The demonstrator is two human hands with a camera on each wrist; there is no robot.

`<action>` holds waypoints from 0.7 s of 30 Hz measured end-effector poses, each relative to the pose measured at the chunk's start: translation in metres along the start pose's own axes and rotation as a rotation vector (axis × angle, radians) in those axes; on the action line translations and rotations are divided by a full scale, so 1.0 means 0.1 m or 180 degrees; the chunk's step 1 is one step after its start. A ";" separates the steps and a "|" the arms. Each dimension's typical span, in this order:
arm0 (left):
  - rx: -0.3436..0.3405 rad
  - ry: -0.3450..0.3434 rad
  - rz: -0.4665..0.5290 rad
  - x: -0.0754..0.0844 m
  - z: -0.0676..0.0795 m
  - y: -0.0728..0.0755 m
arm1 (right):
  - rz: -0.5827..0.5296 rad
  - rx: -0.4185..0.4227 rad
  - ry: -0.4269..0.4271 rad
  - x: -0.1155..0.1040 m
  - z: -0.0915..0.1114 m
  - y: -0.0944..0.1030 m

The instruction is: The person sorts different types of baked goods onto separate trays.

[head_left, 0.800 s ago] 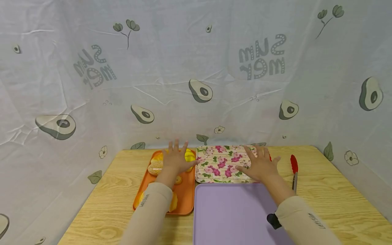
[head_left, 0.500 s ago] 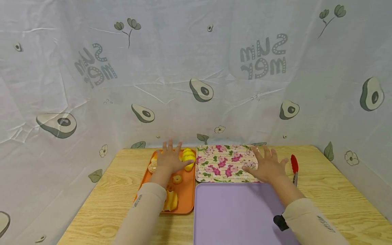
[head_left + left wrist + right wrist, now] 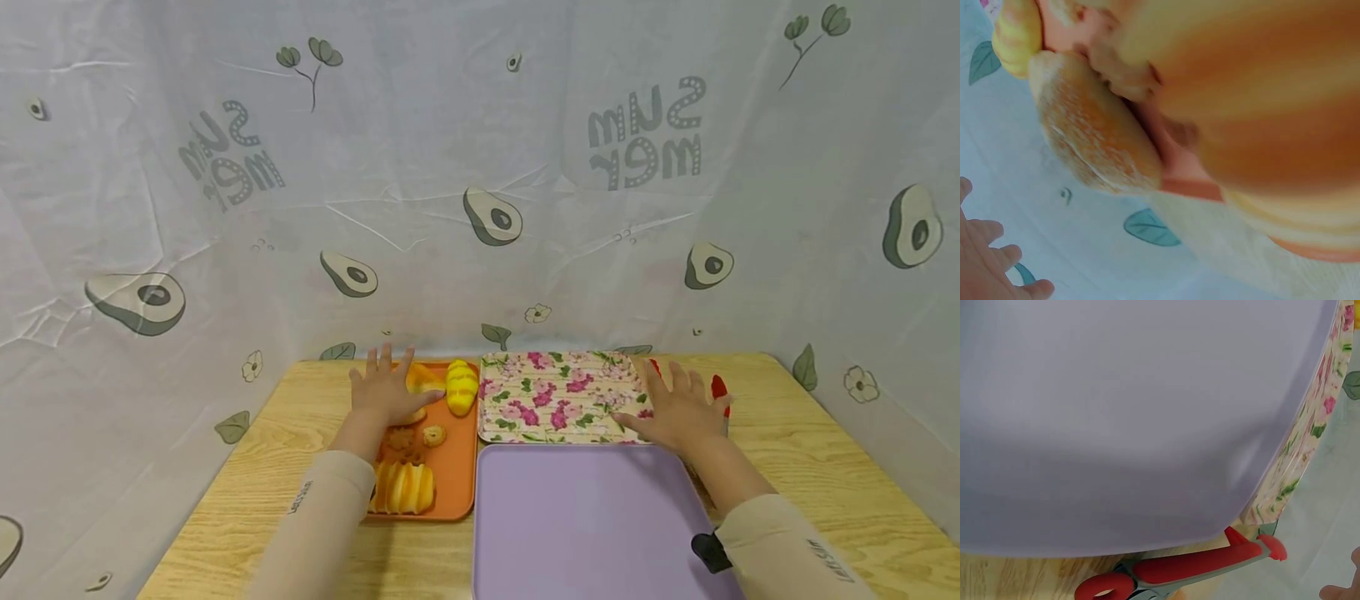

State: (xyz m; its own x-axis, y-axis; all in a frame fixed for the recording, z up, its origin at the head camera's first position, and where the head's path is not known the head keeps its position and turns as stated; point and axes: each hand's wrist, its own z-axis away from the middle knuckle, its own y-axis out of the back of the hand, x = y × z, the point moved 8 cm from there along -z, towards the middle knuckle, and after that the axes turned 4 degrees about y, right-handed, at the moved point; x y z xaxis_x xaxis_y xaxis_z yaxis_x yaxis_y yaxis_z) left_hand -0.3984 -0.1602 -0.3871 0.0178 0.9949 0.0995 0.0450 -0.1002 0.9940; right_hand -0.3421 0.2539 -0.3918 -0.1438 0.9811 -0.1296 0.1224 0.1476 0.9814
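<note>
Firstly, left hand point(image 3: 382, 396), fingers spread wide, above the far left part of an orange tray point(image 3: 454, 467); on that tray, a yellow striped roll point(image 3: 461, 388) at the far right corner, a ridged bread point(image 3: 405, 488) at the near end, a round cookie point(image 3: 433, 436) between; right hand point(image 3: 681, 415), fingers likewise splayed, by the right end of a floral tray point(image 3: 555, 396); nearer, a lavender tray point(image 3: 592, 525)

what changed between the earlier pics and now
The left hand moved left, so more striped bread shows; the right hand moved right, toward the red-tipped utensil. Nothing was grasped or released. The orange tray, purple tray and floral tray stayed put.
</note>
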 end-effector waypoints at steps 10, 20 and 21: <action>-0.0026 0.0043 0.0078 -0.36 0.08 0.03 | -0.0023 -0.0102 -0.0125 0.20 0.09 -0.04; -0.0087 0.0114 0.0153 -0.77 0.20 -0.05 | -0.0030 -0.0232 -0.0226 0.42 0.20 -0.05; -0.0092 0.0115 0.0149 -0.80 0.20 -0.06 | -0.0037 -0.0235 -0.0236 0.44 0.21 -0.06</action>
State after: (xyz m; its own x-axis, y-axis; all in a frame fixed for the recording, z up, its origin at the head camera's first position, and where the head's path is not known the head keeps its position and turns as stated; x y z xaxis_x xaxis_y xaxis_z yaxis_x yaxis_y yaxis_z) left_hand -0.3802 -0.2397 -0.4025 -0.0169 0.9890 0.1470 0.0160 -0.1467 0.9890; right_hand -0.3287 0.2988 -0.4059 -0.0714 0.9863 -0.1485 0.0480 0.1521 0.9872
